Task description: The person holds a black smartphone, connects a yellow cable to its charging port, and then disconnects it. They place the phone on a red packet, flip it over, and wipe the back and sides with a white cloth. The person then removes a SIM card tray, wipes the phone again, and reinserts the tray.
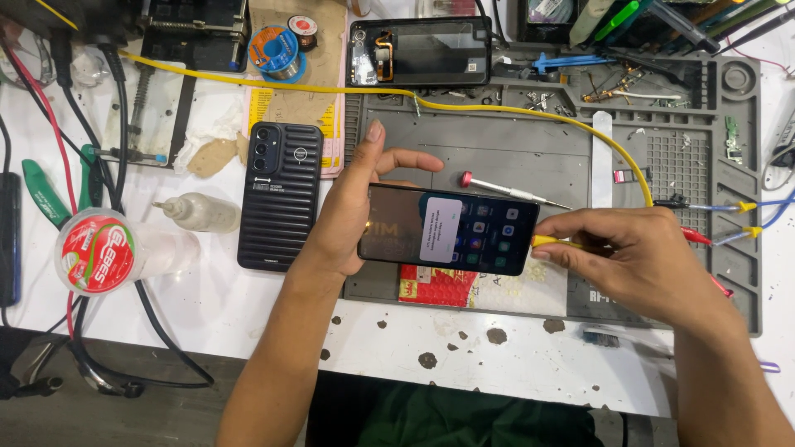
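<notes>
A person's left hand [348, 219] has its grip around a lit smartphone [451, 238], holding it just above a grey repair mat [530, 149] on the worktop. The right hand [629, 261] pinches a yellow cable plug [551, 242] at the phone's end. The screen is on and shows a pop-up, so the cable seems connected. A dark ribbed phone case [280, 194] lies off to the left.
</notes>
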